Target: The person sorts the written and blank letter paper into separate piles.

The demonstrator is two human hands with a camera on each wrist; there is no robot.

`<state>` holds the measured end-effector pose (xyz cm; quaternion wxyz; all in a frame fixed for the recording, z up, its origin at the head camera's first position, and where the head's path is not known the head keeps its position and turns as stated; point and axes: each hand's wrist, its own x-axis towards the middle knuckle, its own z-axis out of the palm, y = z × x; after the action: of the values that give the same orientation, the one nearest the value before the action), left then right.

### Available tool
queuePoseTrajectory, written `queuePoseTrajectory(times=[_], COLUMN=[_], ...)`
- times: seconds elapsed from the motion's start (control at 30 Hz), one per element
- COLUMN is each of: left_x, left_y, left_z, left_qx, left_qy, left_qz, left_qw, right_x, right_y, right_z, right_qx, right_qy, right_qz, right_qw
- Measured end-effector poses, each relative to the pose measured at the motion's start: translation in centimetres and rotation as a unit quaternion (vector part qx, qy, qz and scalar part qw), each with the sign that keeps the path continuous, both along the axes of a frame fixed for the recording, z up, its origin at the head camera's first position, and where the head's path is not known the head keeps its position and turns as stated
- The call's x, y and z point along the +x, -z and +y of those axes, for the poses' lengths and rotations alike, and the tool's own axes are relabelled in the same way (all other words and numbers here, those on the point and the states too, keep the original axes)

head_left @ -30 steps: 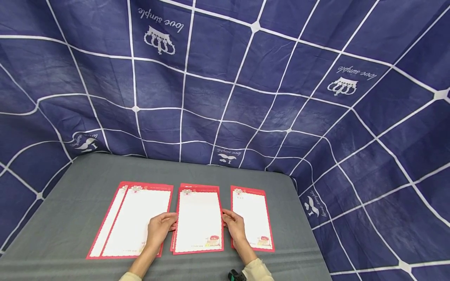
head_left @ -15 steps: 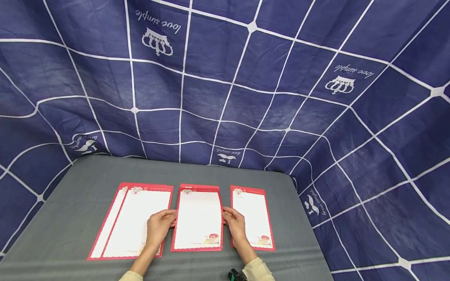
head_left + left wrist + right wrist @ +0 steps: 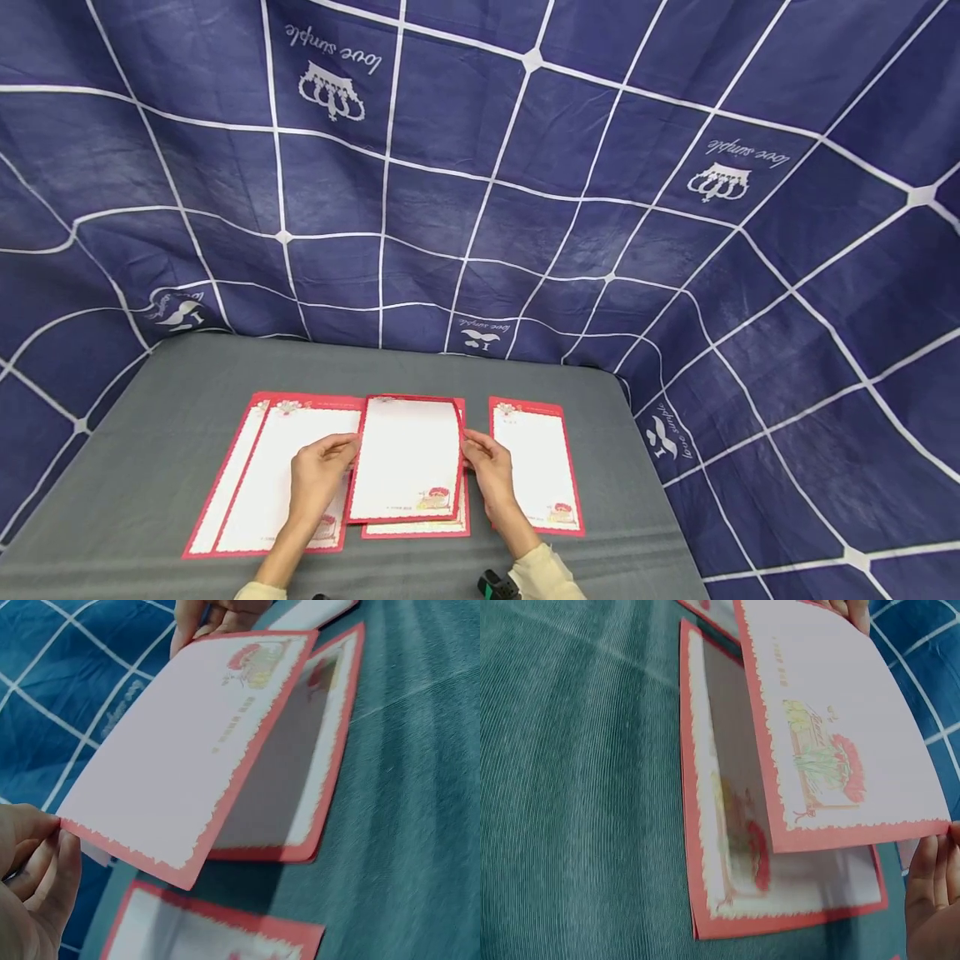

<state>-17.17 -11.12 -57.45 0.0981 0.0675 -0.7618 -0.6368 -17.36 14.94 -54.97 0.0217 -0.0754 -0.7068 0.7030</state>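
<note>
A sheet of red-bordered paper is raised above the middle stack, tilted, its printed basket picture at the near right corner. My left hand pinches its left edge between thumb and fingers. On the opposite edge my right hand pinches it the same way. Beneath lies the middle stack of like paper, its near border showing and the sheet's shadow falling across it. Both wrist views show a gap between the lifted paper and the stack.
To the left, overlapping red-bordered papers lie on the grey cloth-covered table, partly under my left forearm. Another red-bordered paper lies to the right. A blue curtain with white lines hangs behind and at the sides.
The top sheet has come up off the middle stack and shifted left, held by both hands, uncovering the stack's near and right edges. The side papers have stayed put.
</note>
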Motion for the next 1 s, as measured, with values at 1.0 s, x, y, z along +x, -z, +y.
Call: queuePoseTrajectory(times=[1.0], left_x=[1.4], left_y=[-2.2], left_z=[-9.7], left_qx=[-0.233], left_qy=[-0.133], left_qz=[0.02], left_qw=[0.9631], right_x=[-0.5], right_y=[3.8], right_z=[-9.2], right_qx=[0.024], right_qy=[-0.15], right_qz=[0.008], right_qw=[0.988])
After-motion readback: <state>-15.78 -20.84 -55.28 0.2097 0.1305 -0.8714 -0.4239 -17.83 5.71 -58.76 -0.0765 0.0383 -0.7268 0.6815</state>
